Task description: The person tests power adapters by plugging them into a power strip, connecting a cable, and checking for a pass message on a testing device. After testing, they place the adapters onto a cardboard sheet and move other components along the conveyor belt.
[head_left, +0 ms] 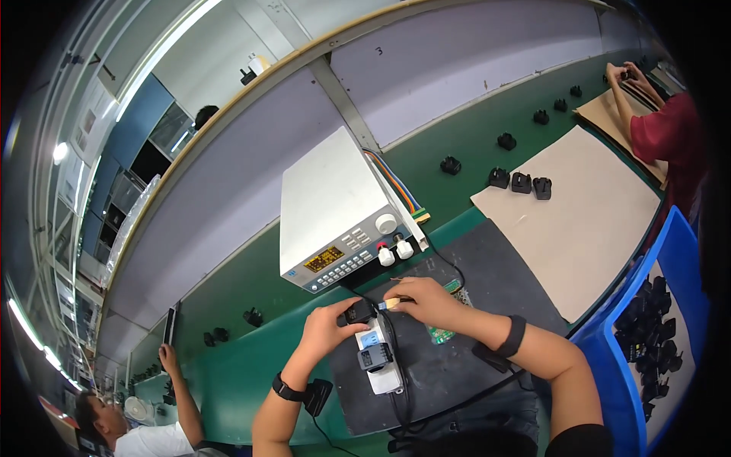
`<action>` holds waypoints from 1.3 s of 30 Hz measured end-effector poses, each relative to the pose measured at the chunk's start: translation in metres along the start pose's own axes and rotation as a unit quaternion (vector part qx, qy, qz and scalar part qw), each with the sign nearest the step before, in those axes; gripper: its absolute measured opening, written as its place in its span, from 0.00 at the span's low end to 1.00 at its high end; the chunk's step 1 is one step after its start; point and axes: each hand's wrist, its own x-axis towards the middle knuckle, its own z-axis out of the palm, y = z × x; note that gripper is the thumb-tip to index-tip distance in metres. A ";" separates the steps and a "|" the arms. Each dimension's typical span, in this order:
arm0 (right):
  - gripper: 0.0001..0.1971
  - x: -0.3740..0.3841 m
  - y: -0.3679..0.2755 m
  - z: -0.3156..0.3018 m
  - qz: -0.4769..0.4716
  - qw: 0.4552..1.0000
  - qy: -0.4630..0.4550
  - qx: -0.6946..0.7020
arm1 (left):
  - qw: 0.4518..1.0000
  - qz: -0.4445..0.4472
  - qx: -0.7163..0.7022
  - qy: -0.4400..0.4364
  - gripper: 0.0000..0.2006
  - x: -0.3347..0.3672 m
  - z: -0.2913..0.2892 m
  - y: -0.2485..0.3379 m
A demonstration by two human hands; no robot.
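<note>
My left hand [332, 329] is closed around a black plug-in charger [361, 310] at the far end of a white power strip [387, 379]. My right hand [423, 302] pinches a USB plug [391, 303] against the charger's right side; whether it is fully inserted I cannot tell. Nearer to me on the strip sits a dark grey adapter [375, 356]. The strip lies on a black mat [449, 385]. Beside my right forearm is a green circuit board [441, 335], partly hidden by it.
Behind my hands stands a white bench instrument [335, 206] with a lit display. Several black chargers [521, 183] lie on and beyond a beige cardboard sheet [575, 221]. A blue bin [609, 346] of chargers stands at right. Co-workers sit at far left [145, 430] and far right [674, 133].
</note>
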 end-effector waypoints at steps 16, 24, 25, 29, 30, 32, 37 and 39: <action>0.10 0.035 0.001 0.007 -0.008 0.994 -0.096 -0.052 | 0.999 0.033 -0.035 0.013 0.27 -0.001 -0.001 -0.003; 0.17 0.045 -0.008 -0.002 0.047 0.978 -0.197 -0.041 | 0.999 0.031 -0.011 -0.003 0.26 0.002 -0.005 0.002; 0.20 0.035 -0.006 -0.002 -0.002 0.983 -0.150 -0.108 | 0.999 0.034 -0.007 -0.003 0.26 0.005 -0.004 0.004; 0.27 -0.001 -0.033 -0.055 -0.133 0.942 -0.167 -0.259 | 0.998 0.046 -0.022 0.025 0.28 -0.004 0.000 -0.008; 0.26 0.000 -0.031 -0.075 -0.078 0.944 -0.259 -0.186 | 0.999 0.029 -0.013 0.016 0.27 -0.009 -0.002 -0.010; 0.19 0.021 -0.039 -0.121 0.179 0.915 -0.336 -0.136 | 1.000 0.016 -0.016 -0.005 0.28 -0.007 -0.001 -0.011; 0.36 0.135 0.116 -0.170 0.135 0.826 0.086 -0.541 | 0.998 0.063 -0.007 0.022 0.28 -0.004 -0.003 -0.001; 0.39 0.166 0.146 -0.167 0.176 0.834 0.027 -0.522 | 0.995 0.087 -0.010 0.040 0.28 0.001 -0.001 0.001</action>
